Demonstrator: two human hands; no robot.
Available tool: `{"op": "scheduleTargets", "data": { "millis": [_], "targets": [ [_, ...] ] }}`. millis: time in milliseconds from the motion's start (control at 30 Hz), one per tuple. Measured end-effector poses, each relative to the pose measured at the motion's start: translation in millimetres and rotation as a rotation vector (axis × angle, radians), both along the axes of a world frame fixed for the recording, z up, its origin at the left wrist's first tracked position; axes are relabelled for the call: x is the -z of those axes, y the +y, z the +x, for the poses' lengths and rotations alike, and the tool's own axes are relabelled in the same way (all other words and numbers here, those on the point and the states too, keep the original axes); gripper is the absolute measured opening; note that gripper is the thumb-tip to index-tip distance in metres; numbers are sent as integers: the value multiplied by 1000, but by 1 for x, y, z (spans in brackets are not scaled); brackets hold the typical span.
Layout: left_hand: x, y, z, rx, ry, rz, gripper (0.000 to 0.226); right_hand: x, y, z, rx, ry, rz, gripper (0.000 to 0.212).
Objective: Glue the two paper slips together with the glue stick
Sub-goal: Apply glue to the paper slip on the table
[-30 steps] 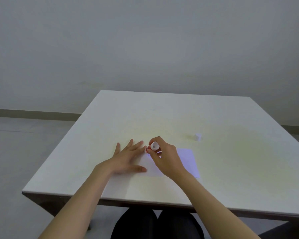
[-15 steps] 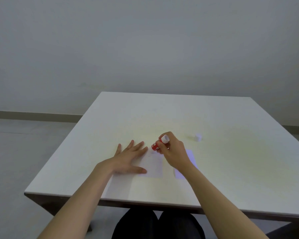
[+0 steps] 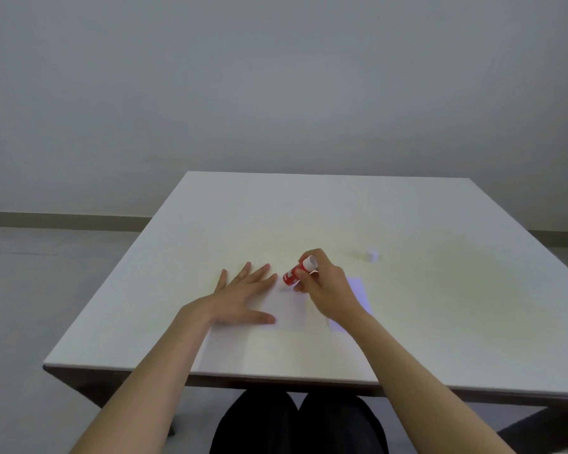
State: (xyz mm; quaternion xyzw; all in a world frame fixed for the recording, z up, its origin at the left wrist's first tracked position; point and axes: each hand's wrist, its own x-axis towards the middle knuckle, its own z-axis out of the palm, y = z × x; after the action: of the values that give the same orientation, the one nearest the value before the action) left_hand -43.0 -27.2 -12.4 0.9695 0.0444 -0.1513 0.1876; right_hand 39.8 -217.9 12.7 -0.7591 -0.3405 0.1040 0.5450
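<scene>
A white paper slip [image 3: 289, 311] lies flat on the white table [image 3: 341, 217]. My left hand [image 3: 243, 293] rests on its left part, fingers spread and flat. My right hand [image 3: 325, 286] grips a red glue stick [image 3: 297, 271], tilted, with its lower end at the slip's far edge and its white end pointing up. A second, pale lilac slip [image 3: 358, 296] lies just to the right, partly hidden under my right wrist.
A small white cap [image 3: 372, 254] stands on the table beyond and to the right of my right hand. My dark-clothed knees [image 3: 295, 424] show under the table's near edge. A plain wall and floor lie behind.
My right hand has tilted the glue stick from end-on to slanted, moving it away along the white slip toward its far edge. My left hand has stayed in place.
</scene>
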Motion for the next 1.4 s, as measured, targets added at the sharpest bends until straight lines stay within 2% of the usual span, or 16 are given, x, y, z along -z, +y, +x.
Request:
{"op": "scheduleTargets", "data": {
  "millis": [100, 200, 300, 367, 467, 567, 800, 900, 1033, 1267, 1400],
  "targets": [
    [1, -1, 1, 6, 5, 8, 90, 5, -1, -1, 43, -51, -29, 6],
    [3, -2, 1, -3, -7, 14, 89, 11, -5, -17, -90, -133, -117, 6],
    [3, -3, 2, -16, -10, 13, 89, 14, -11, -27, -208, -162, -117, 6],
    [3, -3, 2, -22, -6, -2, 90, 11, -15, -23, -184, -111, -107, 6],
    [1, -2, 1, -6, -1, -6, 91, 5, -19, -12, -39, -12, -57, 6],
    [1, -2, 1, -9, -1, -19, 91, 1, -22, -9, 56, -48, -46, 6],
    [9, -1, 2, -23, -27, -3, 92, 5, -24, -38, -196, -118, -146, 3],
    [8, -1, 2, -21, -26, -9, 94, 1, -26, -31, -123, -35, -113, 4],
    [8, 1, 1, -11, -27, -23, 95, 0, -34, -23, -2, -33, -100, 5],
    [12, 4, 2, -20, -41, -33, 96, -2, -44, -26, -133, 18, -157, 5],
    [11, 2, 1, -19, -40, -54, 96, -6, -41, -17, -28, 58, -112, 5]
  ]
}}
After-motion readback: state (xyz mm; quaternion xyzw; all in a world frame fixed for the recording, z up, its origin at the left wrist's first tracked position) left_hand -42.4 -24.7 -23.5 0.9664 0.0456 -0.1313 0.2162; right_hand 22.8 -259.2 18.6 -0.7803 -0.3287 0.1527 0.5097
